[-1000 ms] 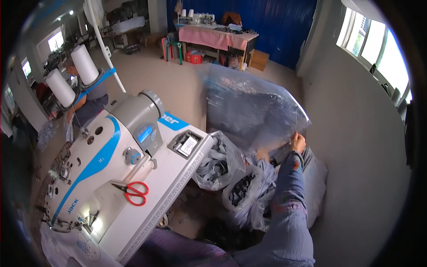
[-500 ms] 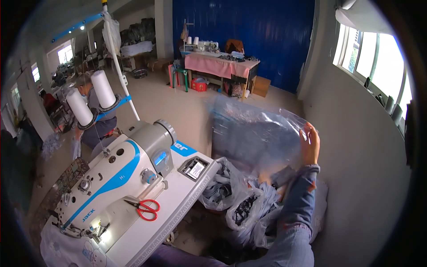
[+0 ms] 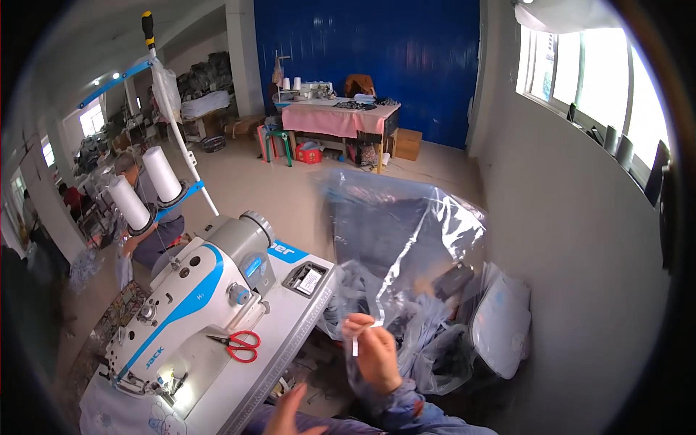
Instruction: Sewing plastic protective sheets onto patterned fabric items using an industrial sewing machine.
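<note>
A large clear plastic bag [image 3: 362, 225] stands spread above the floor to the right of the sewing machine, with bluish-grey fabric seen through or inside it; I cannot tell which. My right hand [image 3: 377, 357] pinches a narrow white strip [image 3: 392, 275] that runs down across the bag's front, and its short end hangs below my fingers. Low at the bottom edge, my left hand [image 3: 290, 419] is partly in view, thumb and fingers apart, holding nothing visible. Beside it is the sewing table [image 3: 279, 330] with the white and blue sewing machine [image 3: 181, 297].
Red-handled scissors [image 3: 243, 346] lie on the sewing table. Thread cones [image 3: 162, 175] stand on a rack behind the machine. Bundles of grey-blue cloth [image 3: 428, 326] in plastic and a white rounded package [image 3: 502, 326] sit near the right wall. Another person [image 3: 170, 225] sits at left.
My right hand has come down and left from the bag's upper right corner, pulling the strip. My left hand has come into view at the bottom. The view has shifted slightly.
</note>
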Demonstrator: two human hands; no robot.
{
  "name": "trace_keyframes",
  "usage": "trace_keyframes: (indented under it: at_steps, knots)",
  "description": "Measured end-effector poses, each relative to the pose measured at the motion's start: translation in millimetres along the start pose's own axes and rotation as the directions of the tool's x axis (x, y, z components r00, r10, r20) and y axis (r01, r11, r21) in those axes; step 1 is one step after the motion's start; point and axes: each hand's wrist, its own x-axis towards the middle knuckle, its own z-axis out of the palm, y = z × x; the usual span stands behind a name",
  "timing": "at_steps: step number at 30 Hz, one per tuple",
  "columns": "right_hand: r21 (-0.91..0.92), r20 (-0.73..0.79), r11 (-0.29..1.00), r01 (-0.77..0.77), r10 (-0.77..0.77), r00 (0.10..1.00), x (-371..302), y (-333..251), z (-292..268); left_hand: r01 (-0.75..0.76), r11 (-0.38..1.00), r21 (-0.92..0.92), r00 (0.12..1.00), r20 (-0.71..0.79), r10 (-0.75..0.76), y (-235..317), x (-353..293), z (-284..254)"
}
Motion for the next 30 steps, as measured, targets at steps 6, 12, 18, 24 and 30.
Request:
trace_keyframes:
  at_steps: [6,12,18,24,30]
  knots:
    - [-0.204,0.167,0.979,0.015,0.020,0.986,-28,-5,19,-0.176,0.984,0.017,0.940,-0.295,0.173,48,105,48]
    - [0.751,0.106,0.641,-0.160,0.123,0.987,12,-70,-114,-0.158,0.983,0.096,0.939,-0.295,0.179,107,90,15]
    - [0.363,0.069,0.904,0.228,-0.270,0.961,67,-168,-100,-0.165,0.854,0.493,0.901,-0.277,0.334,153,42,-41]
    - [-0.622,0.553,-0.346,0.702,-0.830,0.081,77,-201,78,0.087,0.805,0.587,0.877,-0.428,0.217,233,-74,-139]
    - [-0.098,0.748,0.690,0.717,-0.424,0.511,91,-189,294,0.543,0.839,-0.021,0.686,-0.565,-0.458,282,-213,-212]
